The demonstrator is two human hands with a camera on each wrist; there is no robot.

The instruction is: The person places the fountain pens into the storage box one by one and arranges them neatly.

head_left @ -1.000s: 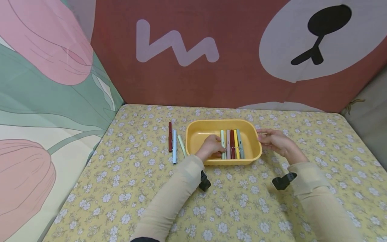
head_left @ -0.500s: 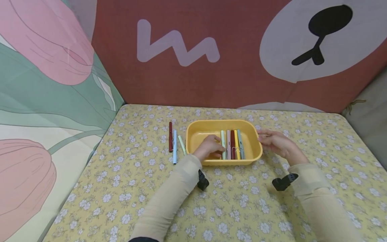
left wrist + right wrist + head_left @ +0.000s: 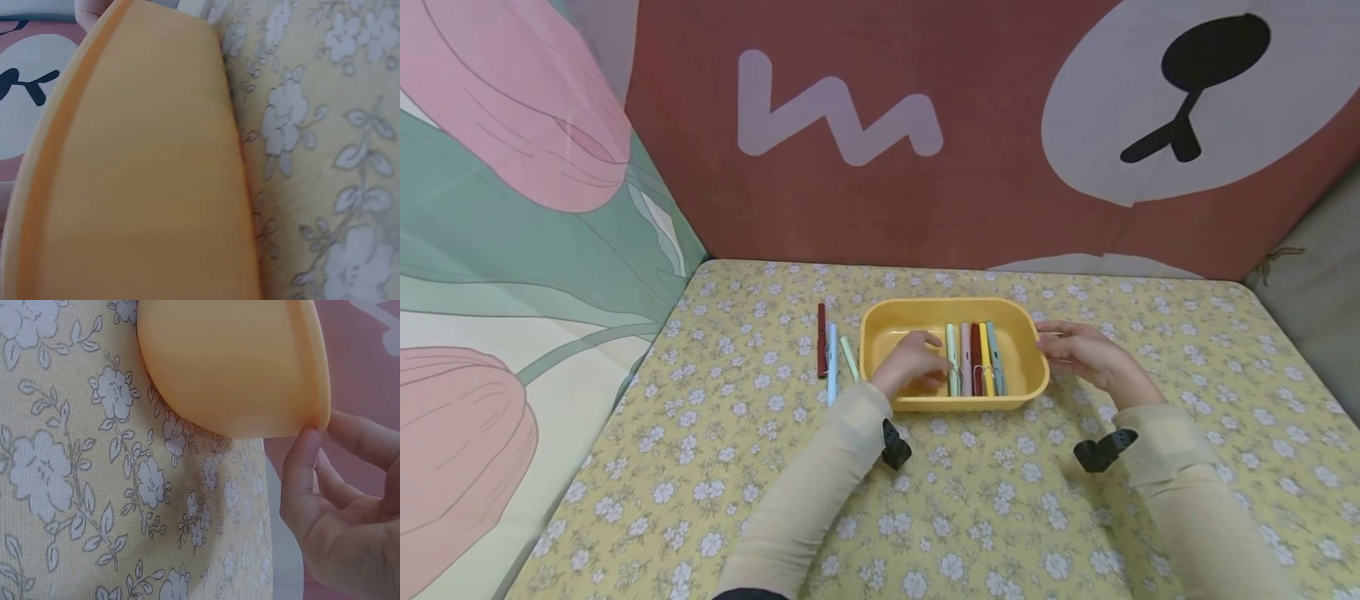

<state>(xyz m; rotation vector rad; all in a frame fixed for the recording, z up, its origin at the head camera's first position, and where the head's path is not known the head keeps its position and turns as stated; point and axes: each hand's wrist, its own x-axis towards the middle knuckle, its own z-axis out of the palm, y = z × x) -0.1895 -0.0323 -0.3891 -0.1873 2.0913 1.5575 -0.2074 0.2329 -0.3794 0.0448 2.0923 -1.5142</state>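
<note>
A yellow plastic tray point(image 3: 895, 310) stands on the table. In its right half lies a row of capped pens: a light green pen point(image 3: 952, 358), a mauve pen point(image 3: 966, 358), a dark red pen point(image 3: 976, 354), a yellow pen point(image 3: 987, 358) and a grey-green pen point(image 3: 996, 358). My left hand point(image 3: 913, 362) reaches over the near rim into the tray, fingers loosely bent, just left of the light green pen; nothing shows in it. My right hand point(image 3: 1086, 354) pinches the tray's right rim between thumb and fingers, as the right wrist view shows. The left wrist view holds mostly the tray's outer wall point(image 3: 150, 156).
Left of the tray lie a dark red pen point(image 3: 822, 342), a light blue pen point(image 3: 832, 362) and a second light green pen point(image 3: 850, 358), partly behind the left forearm. A flowered cloth point(image 3: 1000, 517) covers the table. Printed fabric walls point(image 3: 850, 208) stand behind and at the sides.
My left hand has drawn slightly left, away from the light green pen, which stays in the row. The right hand keeps its place on the rim.
</note>
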